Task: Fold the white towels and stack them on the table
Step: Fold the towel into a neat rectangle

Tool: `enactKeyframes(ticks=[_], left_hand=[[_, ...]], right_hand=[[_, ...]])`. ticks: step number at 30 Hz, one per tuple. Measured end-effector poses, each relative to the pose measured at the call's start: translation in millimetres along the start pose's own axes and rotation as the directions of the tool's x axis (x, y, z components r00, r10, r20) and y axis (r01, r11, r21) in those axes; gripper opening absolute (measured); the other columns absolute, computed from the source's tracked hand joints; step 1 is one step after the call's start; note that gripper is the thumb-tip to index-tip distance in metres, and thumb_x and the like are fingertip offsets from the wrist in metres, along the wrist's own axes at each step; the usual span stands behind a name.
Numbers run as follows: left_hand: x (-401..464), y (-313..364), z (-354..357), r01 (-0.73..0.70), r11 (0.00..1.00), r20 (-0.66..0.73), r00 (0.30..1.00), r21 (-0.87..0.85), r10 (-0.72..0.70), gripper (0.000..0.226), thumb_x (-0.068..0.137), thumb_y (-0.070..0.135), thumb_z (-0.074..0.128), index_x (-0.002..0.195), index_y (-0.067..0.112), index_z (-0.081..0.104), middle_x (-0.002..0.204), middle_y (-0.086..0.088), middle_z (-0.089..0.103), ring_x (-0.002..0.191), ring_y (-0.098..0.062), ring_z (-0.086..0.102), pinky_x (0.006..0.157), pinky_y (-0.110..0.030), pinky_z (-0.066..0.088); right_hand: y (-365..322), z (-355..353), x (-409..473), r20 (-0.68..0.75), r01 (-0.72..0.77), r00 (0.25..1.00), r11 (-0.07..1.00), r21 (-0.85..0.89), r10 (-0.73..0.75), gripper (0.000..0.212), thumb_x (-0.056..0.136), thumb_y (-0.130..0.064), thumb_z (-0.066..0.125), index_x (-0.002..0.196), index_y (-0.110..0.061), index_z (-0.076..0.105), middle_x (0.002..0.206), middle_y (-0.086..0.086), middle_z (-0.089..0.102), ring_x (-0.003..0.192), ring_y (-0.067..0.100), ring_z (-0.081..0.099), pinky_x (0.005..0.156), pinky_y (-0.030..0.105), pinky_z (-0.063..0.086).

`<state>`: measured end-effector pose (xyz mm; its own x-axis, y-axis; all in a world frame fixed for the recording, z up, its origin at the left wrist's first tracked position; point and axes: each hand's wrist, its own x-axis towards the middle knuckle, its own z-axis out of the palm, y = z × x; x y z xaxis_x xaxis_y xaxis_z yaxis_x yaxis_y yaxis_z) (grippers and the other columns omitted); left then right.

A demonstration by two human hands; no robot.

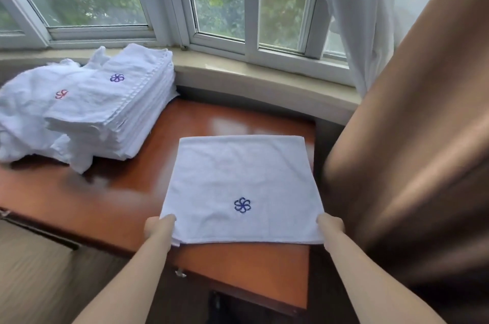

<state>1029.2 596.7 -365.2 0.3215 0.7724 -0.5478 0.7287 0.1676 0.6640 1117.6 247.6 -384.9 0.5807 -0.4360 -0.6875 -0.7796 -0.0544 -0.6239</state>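
Observation:
A white towel [238, 178] with a blue flower emblem lies spread flat on the reddish-brown wooden table [201, 120], on its right half. My left hand [158, 227] pinches the towel's near left corner, and my right hand [330, 225] pinches its near right corner; my fingers are partly hidden under the cloth. At the back left stands a stack of folded white towels [116, 112], its top one bearing a purple emblem. Left of that stack lies a loose heap of crumpled white towels [26, 112], one showing a red emblem.
A brown curtain [410, 165] hangs close along the table's right edge, with a sheer white curtain [357, 19] behind it. A stone window sill [251, 77] and window frames run along the back. The floor lies below the table's near left edge.

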Motion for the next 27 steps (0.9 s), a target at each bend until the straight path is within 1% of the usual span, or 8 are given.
enactKeyframes(ticks=[2,4,7,12,15,19,24,27], left_hand=[[10.4,10.9,0.4,-0.015,1.0,0.04,0.999,0.0,0.015,0.033,0.085,0.014,0.064,0.109,-0.007,0.057,0.109,-0.023,0.063,0.078,-0.031,0.055,0.071,-0.033,0.044],[17.9,26.8,3.9,-0.013,1.0,0.062,0.998,-0.01,0.014,0.042,0.086,0.018,0.065,0.116,-0.008,0.053,0.117,-0.023,0.058,0.1,-0.037,0.056,0.081,-0.037,0.044],[36.6,51.3,15.0,-0.084,0.99,0.097,0.993,0.113,0.073,0.051,0.088,0.02,0.066,0.126,-0.01,0.049,0.128,-0.024,0.054,0.117,-0.039,0.053,0.09,-0.038,0.043],[64.1,82.4,32.1,-0.053,0.989,0.13,0.991,0.141,0.034,0.052,0.091,0.018,0.064,0.131,-0.011,0.047,0.134,-0.024,0.051,0.121,-0.039,0.051,0.095,-0.038,0.041],[80.0,92.8,38.9,-0.032,0.983,0.141,0.99,0.18,0.006,0.048,0.091,0.019,0.063,0.128,-0.011,0.051,0.131,-0.023,0.054,0.118,-0.038,0.053,0.09,-0.035,0.042],[88.0,96.3,45.6,-0.025,0.975,0.15,0.989,0.22,-0.009,0.048,0.092,0.019,0.061,0.128,-0.009,0.05,0.131,-0.023,0.053,0.118,-0.038,0.052,0.092,-0.036,0.041],[75.0,90.7,45.2,-0.016,0.989,0.122,0.993,0.146,-0.002,0.053,0.094,0.022,0.059,0.133,-0.012,0.046,0.137,-0.023,0.049,0.126,-0.039,0.047,0.103,-0.038,0.037],[63.9,90.8,34.5,-0.1,0.995,0.11,0.989,-0.019,0.101,0.037,0.093,0.027,0.061,0.115,-0.003,0.06,0.098,-0.012,0.06,0.101,-0.034,0.056,0.083,-0.033,0.042]], right_hand=[[-10.6,7.5,1.2,0.02,0.108,0.994,0.994,0.003,-0.108,0.05,0.09,-0.007,0.053,0.138,0.0,0.043,0.127,0.016,0.054,0.105,0.033,0.053,0.08,0.032,0.04],[-24.7,17.6,5.7,0.019,0.175,0.984,0.985,0.006,-0.175,0.051,0.089,-0.009,0.056,0.138,-0.007,0.042,0.126,0.014,0.053,0.102,0.03,0.054,0.077,0.027,0.038],[-42.1,36.1,12.7,0.015,0.198,0.98,0.98,0.02,-0.198,0.026,0.086,-0.008,0.056,0.111,-0.012,0.05,0.103,0.013,0.056,0.069,0.021,0.05,0.053,0.025,0.034],[-59.7,63.8,27.3,-0.092,0.157,0.983,0.988,0.004,-0.156,0.032,0.087,-0.008,0.053,0.118,-0.003,0.057,0.101,0.014,0.063,0.077,0.029,0.057,0.056,0.025,0.04],[-65.8,72.0,35.0,-0.167,0.109,0.978,0.99,-0.087,-0.123,0.034,0.089,-0.018,0.051,0.12,-0.006,0.057,0.108,0.014,0.064,0.096,0.037,0.06,0.082,0.037,0.051],[-77.1,73.6,43.0,-0.225,0.074,0.966,0.972,-0.221,-0.124,0.042,0.092,-0.031,0.049,0.122,-0.003,0.058,0.119,0.017,0.06,0.112,0.04,0.053,0.101,0.05,0.043],[-80.9,68.3,41.0,-0.221,0.145,0.954,0.957,-0.252,-0.202,0.044,0.094,-0.031,0.047,0.123,-0.002,0.061,0.131,0.016,0.052,0.121,0.037,0.042,0.098,0.042,0.042],[-84.7,60.2,27.8,-0.231,0.227,0.94,0.965,-0.131,-0.253,0.034,0.091,-0.026,0.05,0.106,-0.001,0.067,0.124,0.017,0.055,0.107,0.031,0.042,0.078,0.03,0.035]])
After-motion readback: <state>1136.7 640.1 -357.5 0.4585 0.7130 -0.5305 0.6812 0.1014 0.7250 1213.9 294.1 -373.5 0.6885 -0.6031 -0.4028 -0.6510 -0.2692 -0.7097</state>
